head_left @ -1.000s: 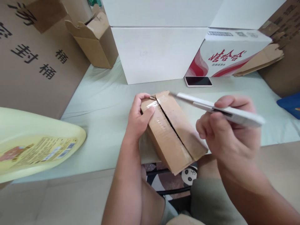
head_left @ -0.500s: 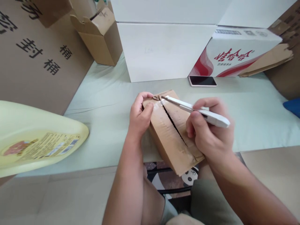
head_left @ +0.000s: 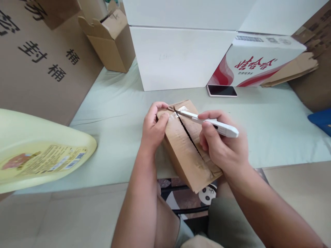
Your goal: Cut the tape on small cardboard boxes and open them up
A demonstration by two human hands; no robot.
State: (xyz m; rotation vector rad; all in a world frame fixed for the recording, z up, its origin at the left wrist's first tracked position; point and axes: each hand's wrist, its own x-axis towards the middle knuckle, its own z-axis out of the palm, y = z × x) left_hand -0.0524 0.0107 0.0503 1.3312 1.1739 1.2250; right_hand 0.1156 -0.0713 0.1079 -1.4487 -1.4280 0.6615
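A brown cardboard box (head_left: 184,144) rests tilted at the table's front edge, a dark slit running along its taped top. My left hand (head_left: 155,122) grips its far left corner, thumb on top and fingers round the side. In my right hand (head_left: 219,137) is a white utility knife (head_left: 210,123), held like a pen. The knife's blade end points left and meets the far end of the slit, where clear tape shines and the cardboard is crumpled. Whether the tip is inside the slit I cannot tell.
A phone (head_left: 222,91) lies before a red-and-white carton (head_left: 256,63). White boxes (head_left: 178,58) stand at the back. A small open carton (head_left: 113,41) and a large printed carton (head_left: 46,69) are on the left, with a yellow bottle (head_left: 46,148) in front. Something blue (head_left: 320,120) sits at right.
My right hand has moved left with the utility knife, bringing its blade end closer to the far end of the slit. My left hand keeps its hold on the box.
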